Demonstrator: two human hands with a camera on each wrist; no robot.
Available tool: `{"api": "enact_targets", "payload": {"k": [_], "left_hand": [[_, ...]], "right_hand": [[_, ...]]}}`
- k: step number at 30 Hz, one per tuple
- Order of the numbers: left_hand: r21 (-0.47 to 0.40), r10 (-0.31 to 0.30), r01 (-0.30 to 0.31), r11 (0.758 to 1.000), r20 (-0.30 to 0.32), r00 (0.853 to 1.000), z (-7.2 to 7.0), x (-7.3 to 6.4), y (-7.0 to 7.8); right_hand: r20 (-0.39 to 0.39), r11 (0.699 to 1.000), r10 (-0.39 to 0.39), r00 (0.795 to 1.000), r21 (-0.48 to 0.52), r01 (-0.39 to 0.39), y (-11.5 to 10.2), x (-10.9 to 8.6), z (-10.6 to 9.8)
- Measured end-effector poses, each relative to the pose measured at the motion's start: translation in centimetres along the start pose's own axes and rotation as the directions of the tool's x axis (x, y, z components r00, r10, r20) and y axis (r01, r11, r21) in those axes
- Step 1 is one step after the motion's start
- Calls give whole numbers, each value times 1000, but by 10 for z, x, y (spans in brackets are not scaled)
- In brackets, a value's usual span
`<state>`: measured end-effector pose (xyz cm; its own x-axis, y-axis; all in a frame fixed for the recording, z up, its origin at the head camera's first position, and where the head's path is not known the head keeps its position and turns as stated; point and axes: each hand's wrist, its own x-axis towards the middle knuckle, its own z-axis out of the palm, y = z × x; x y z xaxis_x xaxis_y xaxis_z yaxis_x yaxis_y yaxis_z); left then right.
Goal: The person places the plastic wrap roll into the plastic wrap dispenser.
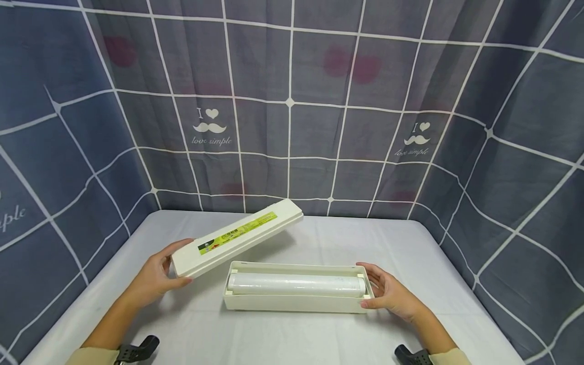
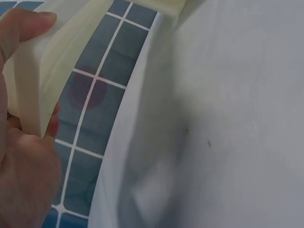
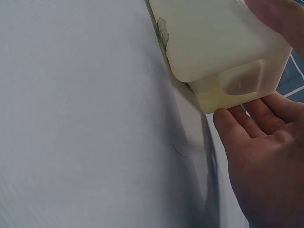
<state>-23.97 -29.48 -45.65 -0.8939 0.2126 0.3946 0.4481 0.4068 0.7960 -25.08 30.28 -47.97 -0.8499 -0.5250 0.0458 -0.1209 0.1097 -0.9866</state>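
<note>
My left hand (image 1: 159,274) grips the left end of a long white lid (image 1: 242,237) with a green and yellow label, thumb in front. The lid is raised and tilted, its right end higher. Below and to its right, the open cling film dispenser box (image 1: 292,304) rests on the table, holding a roll of clear film (image 1: 296,285). My right hand (image 1: 394,294) holds the box's right end, thumb at the front and fingers behind. In the right wrist view, the fingers (image 3: 228,126) touch the end of the box. The left wrist view shows the lid (image 2: 52,71) in the left hand.
A white cloth covers the table (image 1: 365,238). Dark grid-patterned curtains (image 1: 315,126) close off the back and both sides. Each wrist wears a dark strap, the left one (image 1: 139,350) and the right one (image 1: 412,356).
</note>
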Motion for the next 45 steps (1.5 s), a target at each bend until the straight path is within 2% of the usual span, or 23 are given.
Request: {"api": "enact_targets", "payload": {"k": [7, 13, 21, 32, 40, 45], "left_hand": [[-106, 43, -36, 994, 60, 997, 9, 7, 10], [-111, 71, -61, 992, 83, 994, 18, 15, 19], [-162, 100, -80, 983, 119, 988, 27, 25, 28], [-204, 101, -70, 976, 147, 984, 34, 28, 34], [-227, 106, -65, 972, 172, 979, 39, 30, 37], [-270, 143, -88, 959, 190, 971, 43, 32, 37]], "right_hand": [[12, 1000, -2, 1000, 0, 2, 0, 1, 0], [9, 1000, -1, 1000, -3, 1, 1, 0, -1], [12, 1000, -4, 1000, 6, 4, 1, 1, -2], [46, 999, -25, 999, 47, 23, 2, 1, -6], [69, 994, -97, 993, 58, 93, 2, 3, -9], [49, 992, -123, 991, -5, 124, -5, 8, -11]]}}
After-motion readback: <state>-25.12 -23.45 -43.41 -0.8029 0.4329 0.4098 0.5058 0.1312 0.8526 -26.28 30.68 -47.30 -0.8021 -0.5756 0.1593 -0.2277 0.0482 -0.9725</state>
